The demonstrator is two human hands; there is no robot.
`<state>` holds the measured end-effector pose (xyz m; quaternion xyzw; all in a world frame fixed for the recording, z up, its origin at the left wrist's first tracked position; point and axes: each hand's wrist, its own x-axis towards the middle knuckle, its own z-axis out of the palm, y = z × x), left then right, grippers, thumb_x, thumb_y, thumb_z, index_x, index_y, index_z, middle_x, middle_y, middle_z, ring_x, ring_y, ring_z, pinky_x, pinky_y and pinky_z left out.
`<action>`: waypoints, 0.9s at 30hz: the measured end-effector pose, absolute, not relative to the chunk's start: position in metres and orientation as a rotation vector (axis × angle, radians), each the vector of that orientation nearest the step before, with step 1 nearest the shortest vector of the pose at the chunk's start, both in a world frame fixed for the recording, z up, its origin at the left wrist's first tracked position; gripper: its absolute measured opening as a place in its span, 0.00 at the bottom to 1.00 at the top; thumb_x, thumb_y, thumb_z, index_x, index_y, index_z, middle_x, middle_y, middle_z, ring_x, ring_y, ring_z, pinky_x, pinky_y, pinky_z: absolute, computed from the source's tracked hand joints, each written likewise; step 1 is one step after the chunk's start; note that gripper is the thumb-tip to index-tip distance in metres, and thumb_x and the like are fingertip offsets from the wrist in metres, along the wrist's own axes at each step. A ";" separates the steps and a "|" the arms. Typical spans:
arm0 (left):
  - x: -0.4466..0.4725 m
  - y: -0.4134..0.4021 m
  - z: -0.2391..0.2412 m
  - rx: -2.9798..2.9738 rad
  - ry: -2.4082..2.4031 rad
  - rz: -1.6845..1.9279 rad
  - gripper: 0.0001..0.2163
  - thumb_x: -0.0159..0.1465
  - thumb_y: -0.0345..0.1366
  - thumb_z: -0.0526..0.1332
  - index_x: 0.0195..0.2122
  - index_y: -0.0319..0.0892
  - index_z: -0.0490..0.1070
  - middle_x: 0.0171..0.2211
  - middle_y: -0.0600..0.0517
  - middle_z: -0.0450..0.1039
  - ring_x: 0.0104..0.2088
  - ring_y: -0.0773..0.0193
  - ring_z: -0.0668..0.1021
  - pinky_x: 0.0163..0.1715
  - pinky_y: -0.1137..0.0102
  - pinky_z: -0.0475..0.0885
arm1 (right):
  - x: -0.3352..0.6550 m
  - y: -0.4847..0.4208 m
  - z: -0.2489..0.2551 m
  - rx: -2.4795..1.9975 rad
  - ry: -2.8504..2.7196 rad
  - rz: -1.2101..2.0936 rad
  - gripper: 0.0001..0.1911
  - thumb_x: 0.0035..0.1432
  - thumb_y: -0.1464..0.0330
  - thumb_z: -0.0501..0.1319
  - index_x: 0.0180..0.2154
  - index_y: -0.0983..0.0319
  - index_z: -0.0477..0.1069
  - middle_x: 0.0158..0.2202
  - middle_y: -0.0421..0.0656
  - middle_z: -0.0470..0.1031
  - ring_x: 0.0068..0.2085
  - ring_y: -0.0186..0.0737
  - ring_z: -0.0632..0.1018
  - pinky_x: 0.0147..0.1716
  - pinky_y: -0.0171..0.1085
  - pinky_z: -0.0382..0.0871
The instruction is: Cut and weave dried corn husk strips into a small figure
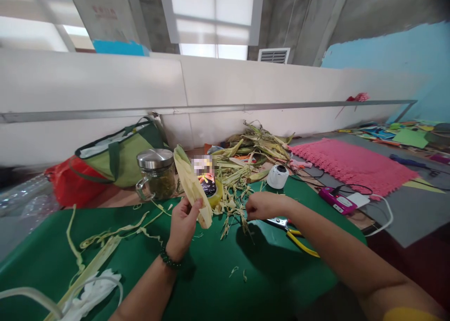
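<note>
A broad pale corn husk (pixel 193 185) stands tilted in my left hand (pixel 183 227), pinched near its lower end between thumb and fingers. My right hand (pixel 260 205) is closed, knuckles up, beside a heap of shredded husk strips (pixel 235 204); what its fingers hold, if anything, is hidden. Yellow-handled scissors (pixel 297 239) lie under my right forearm, partly covered by it. Behind the husk, a phone (pixel 206 182) leans against a yellow roll (pixel 215 198). A white spool of thread (pixel 277 176) stands just past my right hand.
A glass jar mug (pixel 156 175) with a metal lid stands left, by a green bag (pixel 119 159). More dried husks (pixel 262 143) are piled at the back. A purple power strip (pixel 337 200) with cables and a pink cloth (pixel 355 166) lie right. Loose strips lie on the green tabletop (pixel 140 260).
</note>
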<state>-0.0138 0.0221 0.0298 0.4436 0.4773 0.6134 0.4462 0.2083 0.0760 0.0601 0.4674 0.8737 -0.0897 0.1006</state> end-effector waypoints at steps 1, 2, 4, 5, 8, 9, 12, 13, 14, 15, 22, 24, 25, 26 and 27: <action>-0.013 0.021 0.031 1.108 1.178 1.517 0.21 0.44 0.49 0.69 0.31 0.38 0.72 0.27 0.50 0.76 0.28 0.60 0.77 0.26 0.70 0.71 | 0.205 0.079 0.062 1.411 2.603 -0.242 0.12 0.57 0.63 0.57 0.36 0.60 0.77 0.33 0.44 0.79 0.33 0.40 0.77 0.28 0.31 0.62; -0.012 0.021 0.032 1.117 1.174 1.516 0.20 0.44 0.49 0.69 0.31 0.38 0.72 0.27 0.50 0.76 0.28 0.60 0.77 0.27 0.70 0.71 | 0.199 0.082 0.062 1.450 2.624 -0.209 0.16 0.60 0.61 0.53 0.42 0.60 0.75 0.37 0.46 0.78 0.36 0.41 0.77 0.30 0.32 0.63; -0.012 0.020 0.032 1.135 1.177 1.518 0.19 0.44 0.48 0.69 0.30 0.38 0.72 0.27 0.50 0.76 0.28 0.60 0.77 0.27 0.70 0.71 | 0.185 0.089 0.057 1.483 2.643 -0.171 0.20 0.59 0.58 0.54 0.50 0.58 0.70 0.42 0.46 0.77 0.41 0.44 0.76 0.32 0.33 0.63; -0.013 0.021 0.032 1.142 1.188 1.521 0.18 0.45 0.47 0.68 0.29 0.38 0.72 0.26 0.50 0.76 0.27 0.61 0.76 0.27 0.71 0.71 | 0.178 0.091 0.054 1.466 2.639 -0.175 0.21 0.55 0.58 0.58 0.50 0.56 0.70 0.42 0.45 0.78 0.42 0.44 0.76 0.32 0.32 0.63; -0.017 0.024 0.029 1.155 1.223 1.533 0.18 0.45 0.48 0.67 0.26 0.37 0.71 0.23 0.51 0.75 0.24 0.63 0.75 0.23 0.72 0.69 | 0.165 0.098 0.047 1.450 2.588 -0.165 0.11 0.50 0.66 0.62 0.37 0.56 0.77 0.36 0.44 0.79 0.38 0.45 0.78 0.30 0.32 0.63; -0.018 0.025 0.029 1.155 1.224 1.543 0.18 0.46 0.49 0.67 0.26 0.37 0.71 0.23 0.51 0.75 0.24 0.64 0.75 0.23 0.72 0.69 | 0.166 0.100 0.047 1.477 2.568 -0.143 0.09 0.50 0.69 0.61 0.34 0.58 0.78 0.35 0.45 0.79 0.38 0.45 0.78 0.30 0.32 0.64; -0.021 0.026 0.028 1.143 1.192 1.579 0.19 0.47 0.50 0.66 0.29 0.37 0.71 0.24 0.51 0.75 0.25 0.63 0.75 0.24 0.72 0.69 | 0.179 0.109 0.060 1.638 2.498 -0.024 0.11 0.50 0.74 0.57 0.33 0.63 0.78 0.36 0.52 0.79 0.38 0.49 0.78 0.32 0.36 0.65; -0.021 0.025 0.029 1.139 1.178 1.589 0.19 0.47 0.50 0.66 0.30 0.37 0.72 0.25 0.51 0.75 0.25 0.63 0.75 0.24 0.72 0.70 | 0.183 0.112 0.066 1.709 2.470 0.027 0.13 0.51 0.74 0.55 0.34 0.66 0.78 0.37 0.56 0.78 0.39 0.51 0.78 0.33 0.37 0.65; -0.020 0.025 0.029 1.138 1.167 1.596 0.19 0.47 0.50 0.66 0.31 0.37 0.72 0.26 0.51 0.76 0.26 0.63 0.76 0.25 0.72 0.70 | 0.187 0.114 0.072 1.762 2.452 0.068 0.14 0.53 0.75 0.54 0.36 0.67 0.77 0.38 0.58 0.77 0.40 0.52 0.77 0.34 0.38 0.65; -0.020 0.024 0.030 1.138 1.159 1.598 0.20 0.48 0.50 0.66 0.32 0.37 0.72 0.26 0.51 0.76 0.26 0.63 0.76 0.26 0.71 0.71 | 0.188 0.116 0.076 1.791 2.449 0.094 0.15 0.54 0.75 0.53 0.37 0.68 0.77 0.39 0.59 0.77 0.41 0.52 0.77 0.35 0.39 0.65; -0.022 0.023 0.033 1.134 1.183 1.640 0.19 0.47 0.49 0.66 0.32 0.37 0.73 0.25 0.51 0.76 0.25 0.62 0.76 0.24 0.72 0.70 | 0.169 0.113 0.073 1.532 2.560 -0.047 0.10 0.50 0.72 0.59 0.34 0.59 0.78 0.33 0.44 0.79 0.34 0.40 0.78 0.31 0.30 0.65; -0.024 0.024 0.033 1.120 1.188 1.678 0.19 0.47 0.48 0.67 0.32 0.37 0.73 0.25 0.51 0.75 0.25 0.63 0.76 0.24 0.72 0.70 | 0.163 0.108 0.068 1.566 2.536 0.032 0.09 0.49 0.73 0.60 0.34 0.63 0.77 0.35 0.50 0.79 0.37 0.45 0.78 0.34 0.35 0.66; -0.024 0.024 0.032 1.114 1.184 1.695 0.18 0.48 0.47 0.67 0.32 0.37 0.73 0.25 0.51 0.75 0.25 0.63 0.76 0.24 0.72 0.71 | 0.161 0.105 0.066 1.584 2.537 0.084 0.10 0.51 0.72 0.60 0.35 0.65 0.77 0.36 0.54 0.78 0.40 0.49 0.77 0.36 0.38 0.66; -0.025 0.025 0.032 1.110 1.175 1.708 0.18 0.48 0.47 0.66 0.32 0.37 0.73 0.25 0.51 0.75 0.26 0.63 0.76 0.25 0.72 0.71 | 0.157 0.102 0.063 1.588 2.551 0.130 0.11 0.53 0.71 0.59 0.37 0.67 0.76 0.39 0.57 0.77 0.43 0.52 0.76 0.38 0.40 0.66; -0.025 0.025 0.032 1.108 1.165 1.720 0.18 0.49 0.47 0.66 0.32 0.37 0.73 0.25 0.51 0.75 0.26 0.63 0.76 0.25 0.72 0.71 | 0.153 0.099 0.059 1.569 2.577 0.163 0.12 0.55 0.68 0.59 0.39 0.67 0.76 0.40 0.58 0.76 0.45 0.53 0.74 0.40 0.42 0.65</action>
